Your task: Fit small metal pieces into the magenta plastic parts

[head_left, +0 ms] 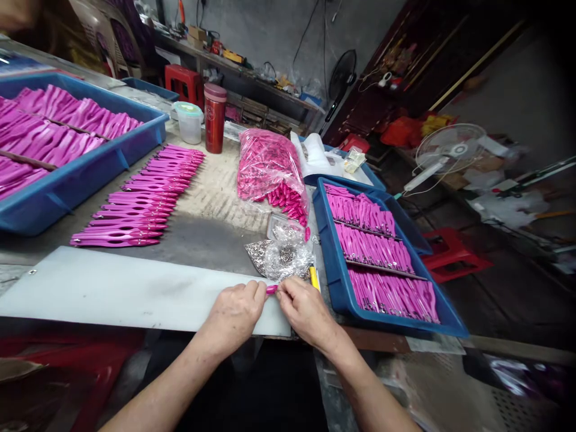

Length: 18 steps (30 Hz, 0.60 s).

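Observation:
Above the right part of a pale board (121, 288), my left hand (238, 306) is closed around a small glossy magenta plastic piece (272, 289). Its tip sticks out between the two hands. Closed in a pinch at that tip is my right hand (306, 309); whatever lies between its fingers is hidden. Just beyond my hands, clear plastic bags (288, 258) hold small shiny metal parts. A clear bag of small magenta pieces (270, 165) lies farther back, with some spilling from its mouth. To the left, pink handle-like parts with glossy magenta ends (139, 198) lie in a row.
Blue trays of pink parts stand at left (135, 156) and right (324, 240). A red tumbler (215, 120) and a lidded plastic tub (189, 123) stand at the back. A yellow-handled tool (314, 277) lies by my right hand. Another person's hand (18, 15) shows at upper left.

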Motion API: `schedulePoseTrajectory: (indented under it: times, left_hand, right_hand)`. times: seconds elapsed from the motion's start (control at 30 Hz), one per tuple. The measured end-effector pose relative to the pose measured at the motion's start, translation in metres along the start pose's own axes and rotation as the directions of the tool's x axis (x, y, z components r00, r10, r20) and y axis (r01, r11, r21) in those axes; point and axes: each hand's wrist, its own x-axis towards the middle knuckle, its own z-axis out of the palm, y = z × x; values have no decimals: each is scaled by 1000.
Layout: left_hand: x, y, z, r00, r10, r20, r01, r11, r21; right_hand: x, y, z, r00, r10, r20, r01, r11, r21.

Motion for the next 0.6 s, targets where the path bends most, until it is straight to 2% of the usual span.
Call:
schedulePoseTrajectory:
  times: [0.3, 0.6]
  left_hand:
    - [1, 1, 1, 999, 8, 50, -9, 1000, 18]
    - [2, 1, 2, 998, 3, 68, -5, 999, 34]
  right_hand:
    - [3, 2, 5, 999, 22, -32, -20, 998, 51]
    - [2, 6, 9, 996, -81, -31, 83, 995, 63]
